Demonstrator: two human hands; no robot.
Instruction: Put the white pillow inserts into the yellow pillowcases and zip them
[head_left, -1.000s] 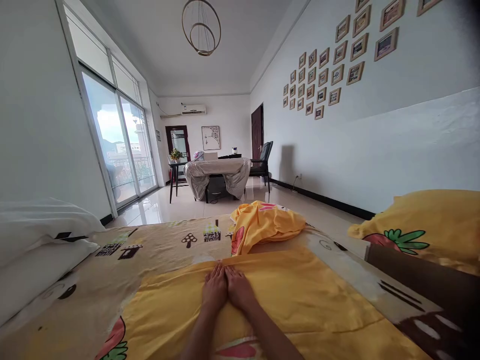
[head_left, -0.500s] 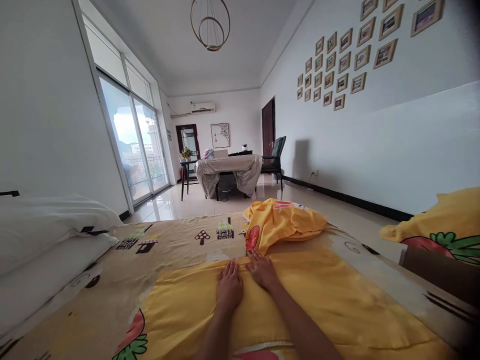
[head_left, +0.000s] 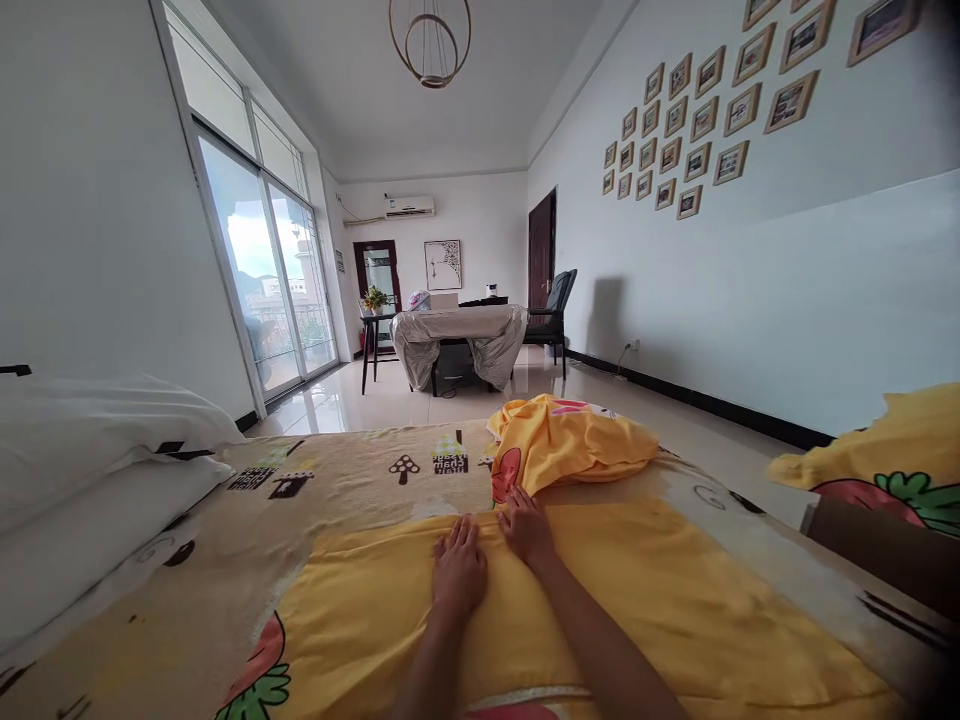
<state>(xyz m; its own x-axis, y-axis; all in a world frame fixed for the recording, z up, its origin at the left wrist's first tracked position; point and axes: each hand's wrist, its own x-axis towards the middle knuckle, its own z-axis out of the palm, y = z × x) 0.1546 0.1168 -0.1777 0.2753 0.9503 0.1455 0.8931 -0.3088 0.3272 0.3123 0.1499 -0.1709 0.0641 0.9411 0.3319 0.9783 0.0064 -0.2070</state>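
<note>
A yellow cloth (head_left: pixel 637 590) with printed red carrots lies spread flat on the bed, its far edge running sideways in front of me. My left hand (head_left: pixel 459 570) rests palm down on it near that edge, fingers stretched out. Just to the right, my right hand (head_left: pixel 527 530) also lies palm down, its fingertips at the edge and partly bent. A crumpled yellow cloth (head_left: pixel 577 445) with a carrot print and a pink-and-white patch sits just beyond my right fingertips. Neither hand lifts any cloth.
Beneath everything is a beige patterned bedcover (head_left: pixel 360 500). White pillows (head_left: pixel 112 480) are stacked at the left. Another yellow carrot-print cloth (head_left: pixel 900 450) hangs over a brown box (head_left: pixel 862 545) at the right. Farther off stand a covered table (head_left: pixel 465 325) and a black chair (head_left: pixel 559 305).
My right hand has shifted slightly right, its fingers more bent. The left hand has barely moved. Both cloths keep their shape, and the camera view has turned a little.
</note>
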